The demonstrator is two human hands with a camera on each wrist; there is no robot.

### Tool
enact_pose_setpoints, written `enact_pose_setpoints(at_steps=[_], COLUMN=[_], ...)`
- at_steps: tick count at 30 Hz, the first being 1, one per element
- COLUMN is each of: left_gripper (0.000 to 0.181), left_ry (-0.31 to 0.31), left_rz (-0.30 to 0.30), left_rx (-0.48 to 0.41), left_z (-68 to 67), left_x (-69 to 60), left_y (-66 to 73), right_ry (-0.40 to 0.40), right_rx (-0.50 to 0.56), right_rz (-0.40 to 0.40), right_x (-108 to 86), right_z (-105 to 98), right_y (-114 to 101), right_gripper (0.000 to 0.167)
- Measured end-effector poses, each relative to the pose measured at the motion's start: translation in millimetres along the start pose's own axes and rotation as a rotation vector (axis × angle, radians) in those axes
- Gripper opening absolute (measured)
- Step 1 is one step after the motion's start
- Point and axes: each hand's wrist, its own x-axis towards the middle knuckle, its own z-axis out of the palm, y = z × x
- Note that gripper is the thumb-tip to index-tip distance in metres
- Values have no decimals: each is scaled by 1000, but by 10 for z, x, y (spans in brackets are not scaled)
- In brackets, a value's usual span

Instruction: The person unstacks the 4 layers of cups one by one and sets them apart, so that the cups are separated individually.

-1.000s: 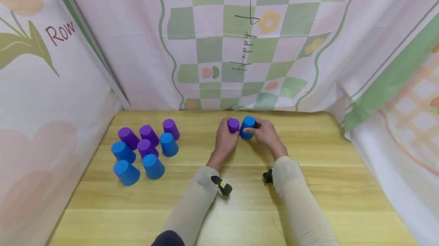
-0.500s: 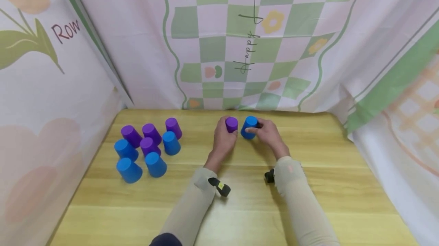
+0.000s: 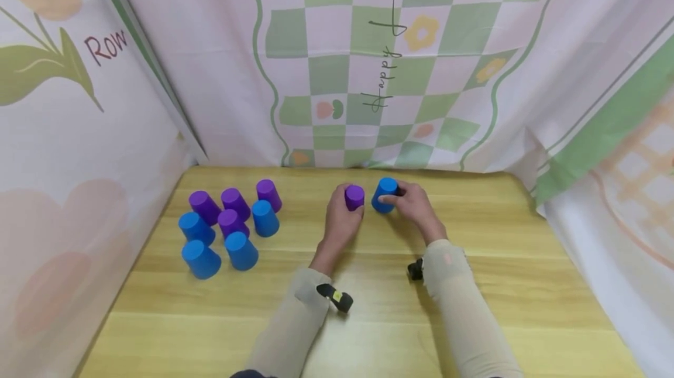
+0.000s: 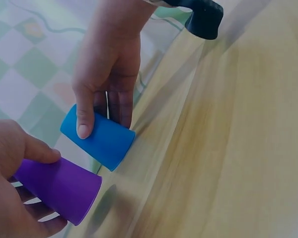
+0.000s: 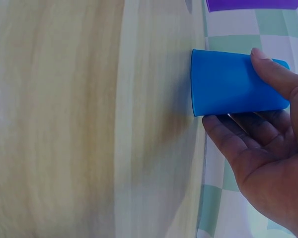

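My left hand (image 3: 342, 218) grips an upside-down purple cup (image 3: 355, 197) near the back of the table, thumb on the near side and fingers round it. In the left wrist view, the shadow lies apart from the rim of the purple cup (image 4: 64, 191), which appears slightly raised off the wood. Just to its right, my right hand (image 3: 415, 205) holds an upside-down blue cup (image 3: 385, 196) between thumb and fingers. A narrow gap separates the two cups. In the right wrist view, the wide rim of the blue cup (image 5: 228, 83) is close to the tabletop; contact is hard to tell.
Several upside-down cups stand grouped at the table's left, among them a purple cup (image 3: 231, 223) and a blue cup (image 3: 241, 251). A patterned curtain (image 3: 387, 74) hangs along the back edge of the wooden table (image 3: 379, 331). Cloth also walls both sides.
My left hand has moved the purple cup a little left and toward me, widening its gap from the blue cup. The right hand stays on the blue cup. The head view has shifted slightly.
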Motion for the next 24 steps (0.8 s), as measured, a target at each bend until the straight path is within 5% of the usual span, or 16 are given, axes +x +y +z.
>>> enact_pose_setpoints(at_steps=[13,24], left_gripper=[60,60], left_ry=[44,50], left_rz=[-42,-39], left_rx=[1,-5], left_z=[-243,-468], left_x=[-264,-350], left_y=[49,117], right_ry=[-8,-26], right_rx=[-7,-13], right_rz=[13,16], right_x=[27,21], right_z=[5,-18], right_y=[-10,17], right_gripper=[55,63])
